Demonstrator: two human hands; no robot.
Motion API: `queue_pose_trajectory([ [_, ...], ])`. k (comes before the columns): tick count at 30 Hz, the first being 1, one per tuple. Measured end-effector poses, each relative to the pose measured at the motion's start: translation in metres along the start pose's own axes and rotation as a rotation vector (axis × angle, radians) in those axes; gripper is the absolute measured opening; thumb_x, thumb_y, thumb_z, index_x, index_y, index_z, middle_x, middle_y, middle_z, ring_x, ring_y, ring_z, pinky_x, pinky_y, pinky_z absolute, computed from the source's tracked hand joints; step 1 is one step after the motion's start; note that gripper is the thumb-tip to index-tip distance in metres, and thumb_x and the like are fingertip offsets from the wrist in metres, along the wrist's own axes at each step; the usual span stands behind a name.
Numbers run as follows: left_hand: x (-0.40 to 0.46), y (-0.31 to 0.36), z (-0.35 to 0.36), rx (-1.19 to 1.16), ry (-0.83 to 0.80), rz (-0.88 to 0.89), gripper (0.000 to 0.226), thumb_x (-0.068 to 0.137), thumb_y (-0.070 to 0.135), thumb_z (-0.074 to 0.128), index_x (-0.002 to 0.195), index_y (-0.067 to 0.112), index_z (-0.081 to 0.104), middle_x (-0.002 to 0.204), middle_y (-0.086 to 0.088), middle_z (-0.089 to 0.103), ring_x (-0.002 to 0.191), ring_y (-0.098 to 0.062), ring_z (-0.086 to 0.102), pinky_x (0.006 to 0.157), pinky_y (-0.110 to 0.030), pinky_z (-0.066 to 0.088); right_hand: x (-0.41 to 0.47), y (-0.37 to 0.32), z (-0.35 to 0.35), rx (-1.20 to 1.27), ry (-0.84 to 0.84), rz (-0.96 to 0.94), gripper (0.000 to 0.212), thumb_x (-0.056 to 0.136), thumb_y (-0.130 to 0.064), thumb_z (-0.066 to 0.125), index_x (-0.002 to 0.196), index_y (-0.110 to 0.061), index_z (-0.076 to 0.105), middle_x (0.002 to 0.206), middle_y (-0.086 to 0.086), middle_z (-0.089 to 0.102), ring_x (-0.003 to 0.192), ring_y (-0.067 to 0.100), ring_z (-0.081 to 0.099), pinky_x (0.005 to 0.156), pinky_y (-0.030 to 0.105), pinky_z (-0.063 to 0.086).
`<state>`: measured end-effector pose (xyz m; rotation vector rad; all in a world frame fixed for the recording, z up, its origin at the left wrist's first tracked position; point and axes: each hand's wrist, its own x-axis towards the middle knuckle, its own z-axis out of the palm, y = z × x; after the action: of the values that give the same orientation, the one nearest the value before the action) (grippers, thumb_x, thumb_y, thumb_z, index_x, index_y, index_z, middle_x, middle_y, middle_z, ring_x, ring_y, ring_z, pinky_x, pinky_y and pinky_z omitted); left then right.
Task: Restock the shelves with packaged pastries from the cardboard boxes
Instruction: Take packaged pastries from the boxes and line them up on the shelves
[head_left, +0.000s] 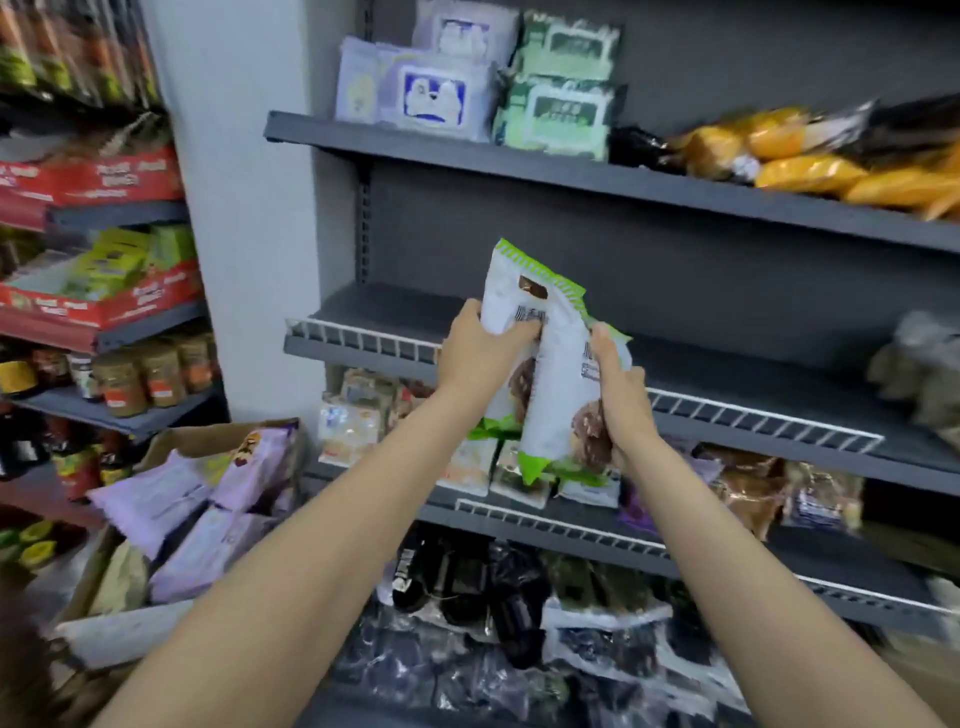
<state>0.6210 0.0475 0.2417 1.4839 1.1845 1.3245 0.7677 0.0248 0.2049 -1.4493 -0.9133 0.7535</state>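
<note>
A: Why are both hands up in front of the middle shelf (363, 312)?

B: Each one carries a white-and-green pastry pack. The left hand (480, 353) has its fingers curled around the upper part of the left pack (506, 306), and the right hand (621, 395) grips the right pack (563, 384) along its side. The two packs touch each other and stand almost upright, I think so they can go on the shelf standing, with the printed face to the customer.

A: And why this shelf?

B: Its left part, behind the white wire rail (363, 338), is bare. The shelf above holds purple packs (431, 98), green ones and yellow bread at the right.

A: Where do the packs come from?

B: Probably from the cardboard box (171, 447) at the near left, low down. It is open, with lilac packs (166, 499) inside. I see no green ones there.

A: Are they on the shelf already?

B: Not yet; they are held in the air just near of the rail.
</note>
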Motion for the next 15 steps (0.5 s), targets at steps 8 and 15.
queue_pose_trajectory([
  [8, 0.001, 0.051, 0.199, 0.065, -0.096, 0.186, 0.034, 0.084, 0.040, 0.062, 0.103, 0.014, 0.052, 0.099, 0.001, 0.061, 0.097, -0.026, 0.057, 0.080, -0.037, 0.047, 0.092, 0.018, -0.206, 0.382, -0.028, 0.101, 0.108, 0.051, -0.069, 0.069, 0.144, -0.029, 0.031, 0.145, 0.006, 0.040, 0.129, 0.026, 0.046, 0.109, 0.056, 0.033],
  [15, 0.038, 0.053, 0.317, 0.109, -0.138, 0.145, 0.032, 0.086, 0.038, 0.061, 0.105, 0.015, 0.050, 0.107, -0.004, 0.063, 0.100, -0.030, 0.058, 0.085, -0.040, 0.048, 0.122, -0.004, -0.300, 0.178, 0.298, -0.084, 0.045, 0.083, -0.024, 0.071, 0.116, 0.002, 0.054, 0.115, 0.013, 0.065, 0.102, 0.028, 0.064, 0.095, 0.048, 0.050],
])
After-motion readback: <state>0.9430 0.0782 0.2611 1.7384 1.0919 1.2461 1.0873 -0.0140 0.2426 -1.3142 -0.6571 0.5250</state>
